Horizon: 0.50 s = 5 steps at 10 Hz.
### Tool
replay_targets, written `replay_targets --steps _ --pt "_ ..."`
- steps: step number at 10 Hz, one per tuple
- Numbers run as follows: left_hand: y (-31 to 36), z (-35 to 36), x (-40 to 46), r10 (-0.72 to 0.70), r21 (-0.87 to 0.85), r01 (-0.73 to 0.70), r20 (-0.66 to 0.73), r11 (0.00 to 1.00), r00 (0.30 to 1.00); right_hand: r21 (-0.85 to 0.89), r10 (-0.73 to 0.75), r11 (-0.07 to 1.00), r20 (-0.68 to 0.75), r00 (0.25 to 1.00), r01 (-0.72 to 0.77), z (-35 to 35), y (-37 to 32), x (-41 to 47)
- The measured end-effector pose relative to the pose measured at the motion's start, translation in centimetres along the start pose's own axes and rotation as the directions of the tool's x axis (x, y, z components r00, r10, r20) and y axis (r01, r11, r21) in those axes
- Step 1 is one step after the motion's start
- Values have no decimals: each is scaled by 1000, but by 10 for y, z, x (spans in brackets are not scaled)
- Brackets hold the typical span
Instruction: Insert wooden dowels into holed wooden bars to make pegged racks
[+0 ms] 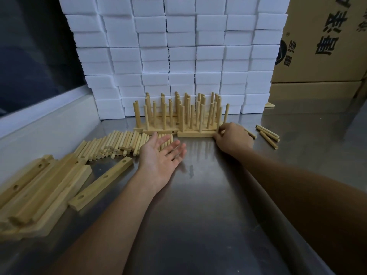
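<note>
Risk, tipping: I judge that the front rack (195, 133) can slide or tilt if the right hand (232, 138) pushes sideways on its end; its upright dowels (182, 114) stand close to those of the racks behind (158, 124), so one tilted bar may knock into the rest.
Risk, rolling stock: the loose dowel pile (121, 142) lies stacked beside the left hand (160, 153); a careless sweep of that hand could, in my estimate, send dowels rolling across the smooth steel table (208, 195).
Risk, misfit: I cannot tell whether every dowel in the front rack is fully seated; an unseated one may lean or drop out when the bar is moved.
Left hand state: palm up, fingers straight and spread, holding nothing; its fingertips lie over the near end of the dowel pile.
Right hand state: fingers curled at the right end of the front rack; I cannot tell whether they pinch the bar or a dowel there.
Task items, position: racks stand just beyond both hands, against the white foam blocks (178, 56).
Empty holed bars (99, 181): near left, well apart from both hands.
Spare dowels (268, 134): just right of the right hand.
</note>
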<state>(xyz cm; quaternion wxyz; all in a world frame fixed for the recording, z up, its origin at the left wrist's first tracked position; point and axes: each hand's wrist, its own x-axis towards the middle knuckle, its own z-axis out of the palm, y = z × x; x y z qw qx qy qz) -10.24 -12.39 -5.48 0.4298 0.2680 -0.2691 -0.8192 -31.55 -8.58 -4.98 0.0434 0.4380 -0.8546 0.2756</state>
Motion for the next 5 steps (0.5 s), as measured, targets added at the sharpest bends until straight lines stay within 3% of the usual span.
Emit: replay_targets --steps 5 --pt "0 1 -1 -1 42 1 11 999 1000 12 107 994 -33 994 -107 6 -9 3"
